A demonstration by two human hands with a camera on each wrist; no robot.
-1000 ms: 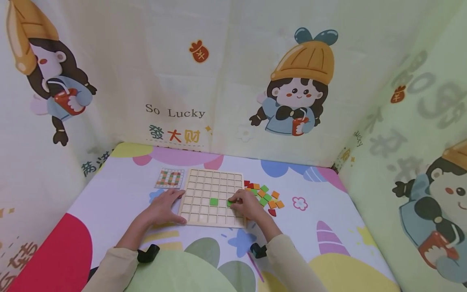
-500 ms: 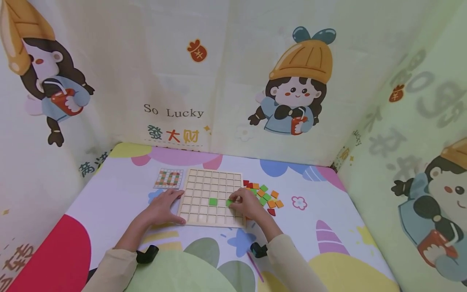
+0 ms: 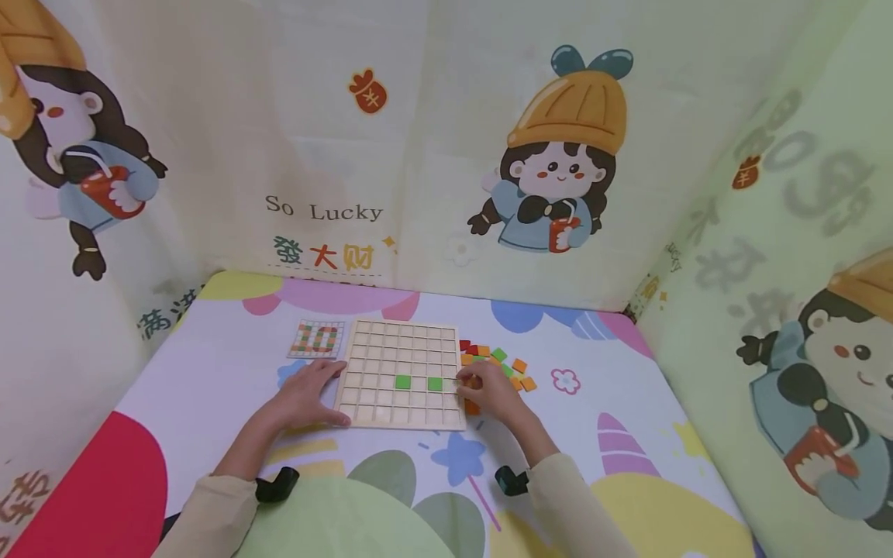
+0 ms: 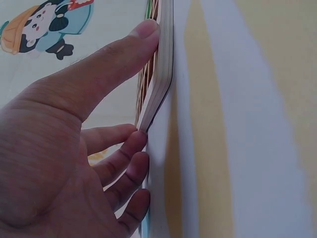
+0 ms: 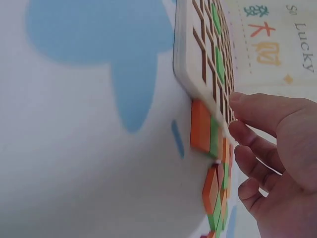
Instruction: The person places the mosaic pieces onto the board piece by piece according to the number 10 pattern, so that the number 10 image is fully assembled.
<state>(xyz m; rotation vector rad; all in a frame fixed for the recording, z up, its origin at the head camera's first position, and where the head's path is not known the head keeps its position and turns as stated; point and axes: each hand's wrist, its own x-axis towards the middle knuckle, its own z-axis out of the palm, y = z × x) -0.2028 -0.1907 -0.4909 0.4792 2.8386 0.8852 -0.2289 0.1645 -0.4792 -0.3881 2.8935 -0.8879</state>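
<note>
A wooden grid board (image 3: pixel 373 353) lies on the table, with two green square tiles (image 3: pixel 435 384) in cells of the same row, one cell apart. My left hand (image 3: pixel 307 395) rests at the board's left side, thumb touching near the front corner and fingers spread along the edge. Over the right rim is my right hand (image 3: pixel 494 391), its fingers loosely bent and no tile visible between them. Orange, green and red tiles (image 3: pixel 519 365) lie scattered beside the board, partly hidden behind that hand. In the right wrist view, orange tiles (image 5: pixel 200 126) sit close to the board edge.
A small printed card (image 3: pixel 316 339) with a coloured grid pattern lies left of the board. The patterned tablecloth (image 3: pixel 230 372) covers the table, and printed curtains (image 3: pixel 432 155) stand close behind and on both sides. Black camera mounts (image 3: pixel 277 485) sit at the wrists.
My right hand has let go of the second green tile, now lying in its cell, and moved right to the board's rim. My left hand stays at the board's left edge.
</note>
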